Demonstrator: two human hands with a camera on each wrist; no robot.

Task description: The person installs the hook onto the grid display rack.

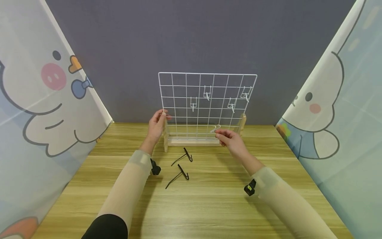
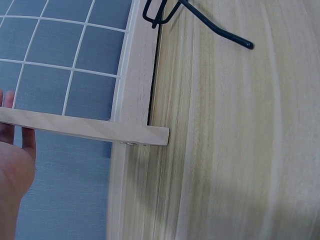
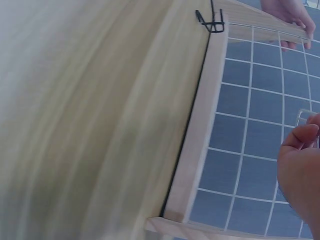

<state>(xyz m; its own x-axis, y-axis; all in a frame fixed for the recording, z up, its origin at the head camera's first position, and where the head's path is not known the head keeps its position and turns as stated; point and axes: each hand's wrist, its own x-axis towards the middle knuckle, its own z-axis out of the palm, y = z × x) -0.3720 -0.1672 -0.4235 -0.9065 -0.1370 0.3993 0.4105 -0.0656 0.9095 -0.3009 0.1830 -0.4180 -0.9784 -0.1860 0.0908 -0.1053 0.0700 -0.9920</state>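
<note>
A white wire grid panel (image 1: 207, 99) stands upright in a wooden base (image 1: 194, 143) at the back of the table. Several white hooks (image 1: 207, 91) hang on it. My left hand (image 1: 162, 114) grips the stand's left wooden upright (image 2: 85, 129), with the fingers (image 3: 290, 17) curled round it. My right hand (image 1: 217, 132) pinches a white hook (image 1: 215, 128) against the grid's lower rows; the right wrist view shows its fingertips (image 3: 300, 137) close to the wire. Two black hooks (image 1: 184, 156) (image 1: 179, 176) lie on the table in front of the stand.
The wooden table (image 1: 209, 205) runs between cartoon-printed curtains on the left (image 1: 38, 109) and on the right (image 1: 343, 109), with a grey wall (image 1: 191, 36) behind. One black hook (image 2: 200, 20) lies close to the wooden base.
</note>
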